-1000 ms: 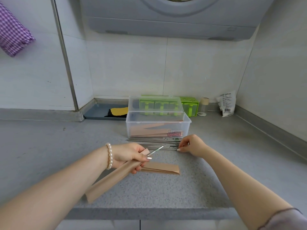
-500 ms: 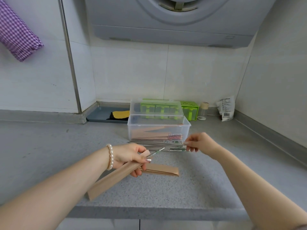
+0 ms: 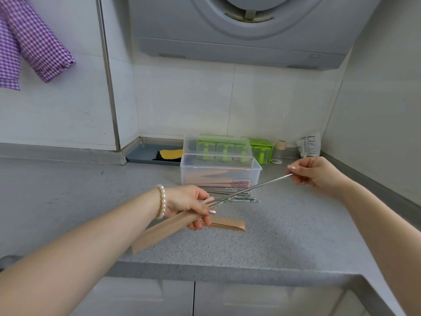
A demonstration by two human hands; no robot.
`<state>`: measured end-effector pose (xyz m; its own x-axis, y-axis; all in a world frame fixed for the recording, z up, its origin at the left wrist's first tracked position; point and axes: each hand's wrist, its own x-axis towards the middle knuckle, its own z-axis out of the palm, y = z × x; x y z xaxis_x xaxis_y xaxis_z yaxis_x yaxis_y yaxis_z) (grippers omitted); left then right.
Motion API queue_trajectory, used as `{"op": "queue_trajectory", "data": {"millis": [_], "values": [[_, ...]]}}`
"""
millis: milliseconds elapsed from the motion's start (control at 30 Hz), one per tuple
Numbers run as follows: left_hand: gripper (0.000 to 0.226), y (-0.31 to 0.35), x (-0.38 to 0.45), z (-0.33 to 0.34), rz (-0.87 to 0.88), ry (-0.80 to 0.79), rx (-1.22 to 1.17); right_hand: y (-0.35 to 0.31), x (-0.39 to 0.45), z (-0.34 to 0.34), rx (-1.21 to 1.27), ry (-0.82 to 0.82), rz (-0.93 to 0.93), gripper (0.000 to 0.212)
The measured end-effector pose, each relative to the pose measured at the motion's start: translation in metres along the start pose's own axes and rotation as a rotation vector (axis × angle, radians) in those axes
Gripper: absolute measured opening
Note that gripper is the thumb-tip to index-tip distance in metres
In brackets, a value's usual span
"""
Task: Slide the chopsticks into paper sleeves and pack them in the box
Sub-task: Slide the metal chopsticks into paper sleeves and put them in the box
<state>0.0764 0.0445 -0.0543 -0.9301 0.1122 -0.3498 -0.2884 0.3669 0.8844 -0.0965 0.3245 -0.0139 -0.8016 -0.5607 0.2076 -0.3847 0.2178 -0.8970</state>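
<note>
Right hand (image 3: 319,173) pinches the far end of a metal chopstick (image 3: 262,185); left hand (image 3: 190,205) grips a paper sleeve (image 3: 168,229) in front of the clear box (image 3: 219,172). Tip sits at the sleeve mouth — risk: it misses the opening or pierces the paper if the angle is off.

You face a speckled grey desk (image 3: 284,236) in a white-tiled corner (image 3: 182,103), a grey range hood (image 3: 239,30) overhead, white cabinet doors (image 3: 227,299) below.
</note>
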Motion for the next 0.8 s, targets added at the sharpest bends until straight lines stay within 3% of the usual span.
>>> {"op": "queue_trajectory", "data": {"millis": [267,500,800], "values": [[0.012,0.004,-0.009,0.003,0.013,-0.019,0.033,-0.006,0.0,-0.005,-0.119,0.004,-0.036,0.018],[0.011,0.012,-0.008,0.013,0.065,-0.021,0.072,-0.017,-0.005,0.029,-0.252,-0.141,-0.043,0.011],[0.007,0.017,-0.003,0.02,0.068,0.039,0.064,-0.022,-0.015,0.1,0.144,-0.18,0.053,0.038]]}}
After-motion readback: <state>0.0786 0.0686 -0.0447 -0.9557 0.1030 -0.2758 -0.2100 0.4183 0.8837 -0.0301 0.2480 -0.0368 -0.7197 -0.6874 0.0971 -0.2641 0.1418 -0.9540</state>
